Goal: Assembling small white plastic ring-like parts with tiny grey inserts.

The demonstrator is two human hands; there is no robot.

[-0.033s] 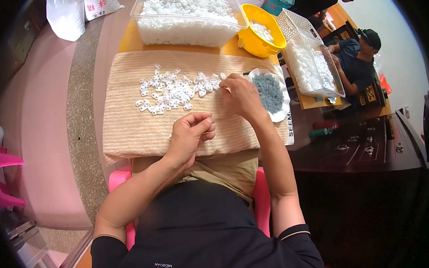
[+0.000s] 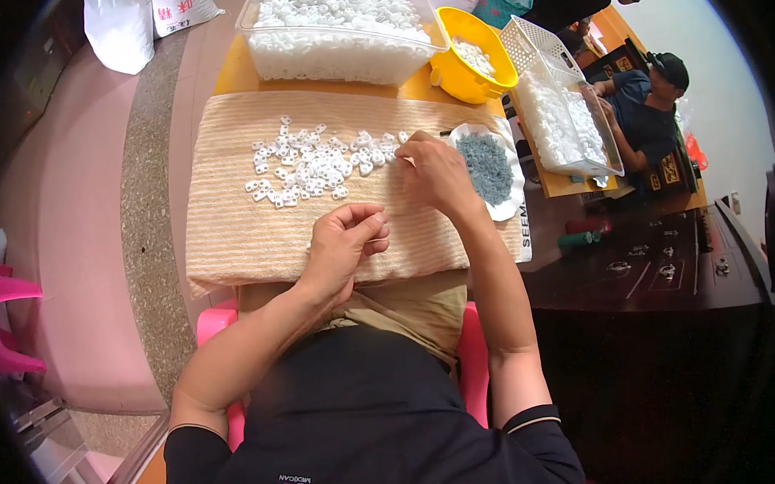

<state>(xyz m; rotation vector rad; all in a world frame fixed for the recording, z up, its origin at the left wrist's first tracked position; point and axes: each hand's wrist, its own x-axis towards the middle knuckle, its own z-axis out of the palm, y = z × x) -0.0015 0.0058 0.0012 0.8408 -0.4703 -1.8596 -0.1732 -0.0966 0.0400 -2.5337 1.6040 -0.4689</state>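
Small white plastic pieces with dark holes [image 2: 315, 169] lie in a loose pile on a striped beige towel [image 2: 232, 240]. My right hand [image 2: 436, 172] reaches to the pile's right end, its fingers bent together and the tips down at the pieces; what they hold, if anything, is hidden. Nearer to me, my left hand [image 2: 343, 244] hovers over the towel, thumb pressed to the curled fingers, and whatever sits in that pinch is too small to name. Right of my right hand is a white scalloped dish [image 2: 509, 209] heaped with small grey-blue translucent parts [image 2: 488, 170].
Behind the towel stand a clear bin [image 2: 268, 70] full of white pieces and a yellow basin [image 2: 476, 91] with some more. Another bin of white pieces [image 2: 564, 122] is at the right, where a co-worker [image 2: 646, 114] sits. A pink stool [image 2: 6, 319] stands at far left.
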